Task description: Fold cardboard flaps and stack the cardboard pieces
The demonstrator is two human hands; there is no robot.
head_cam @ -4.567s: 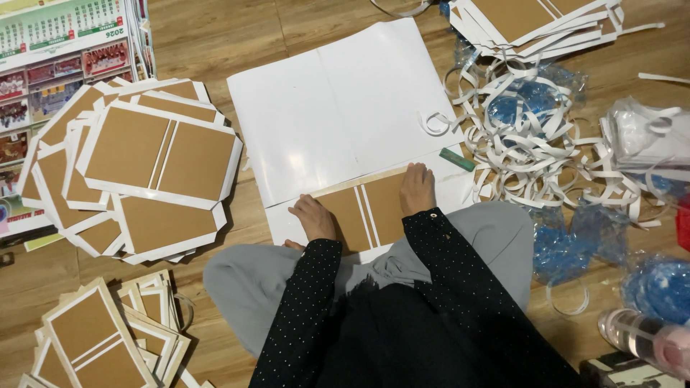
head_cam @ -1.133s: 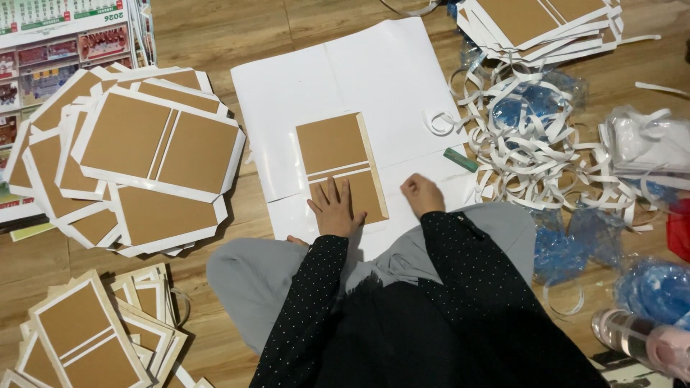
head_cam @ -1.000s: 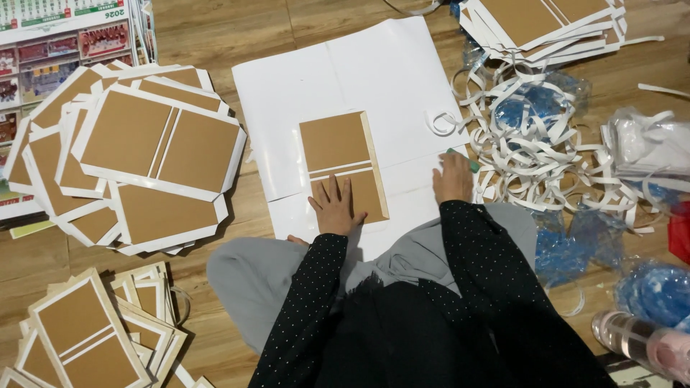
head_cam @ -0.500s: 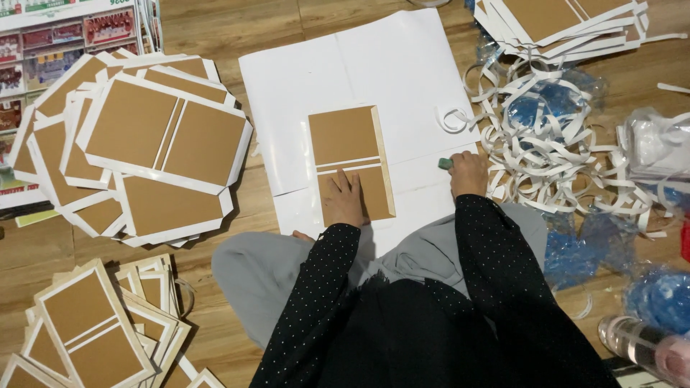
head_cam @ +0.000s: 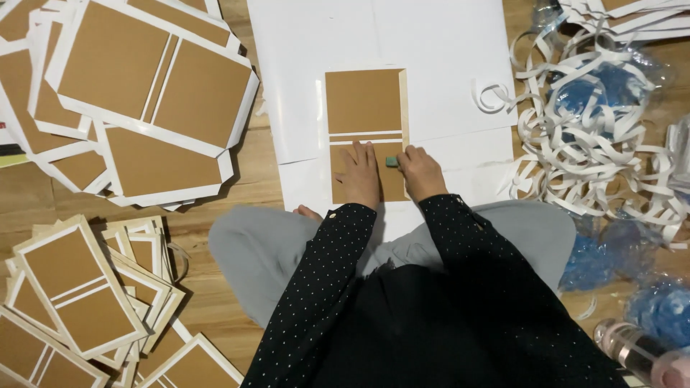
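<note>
A: Far left?
B: Fanned pile of big brown cardboard panels with white borders point(head_cam: 136, 93) on the wooden floor point(head_cam: 266, 165). Below it, lower left, a second heap of smaller brown-and-white framed cards point(head_cam: 79, 294).

A: Centre?
B: Large white paper sheet point(head_cam: 388, 36) spread flat on the floor. On it, upright to the camera, lies one brown cardboard panel split by white strips point(head_cam: 365, 108), near the sheet's lower edge, just ahead of the person's grey-trousered knees.

A: Hands?
B: Left hand point(head_cam: 359, 176) lies flat, fingers spread, palm down on the lower part of that panel, pressing, nothing gripped. Right hand point(head_cam: 420, 172) is just beside it at the panel's right edge, fingers curled on a small green block point(head_cam: 392, 162) that touches the panel. Can't tell what the block is. Both sleeves are dark with white dots.

A: Right of that?
B: Loose curl of white paper strip point(head_cam: 489, 97) on the sheet's edge, then a big tangle of white paper strips point(head_cam: 596, 144) over crumpled blue plastic wrap point(head_cam: 596, 93). Top right, a stack of more white-edged boards point(head_cam: 632, 14), partly cut off. Bottom right corner, a pink bottle point(head_cam: 640, 352) lying on its side.
</note>
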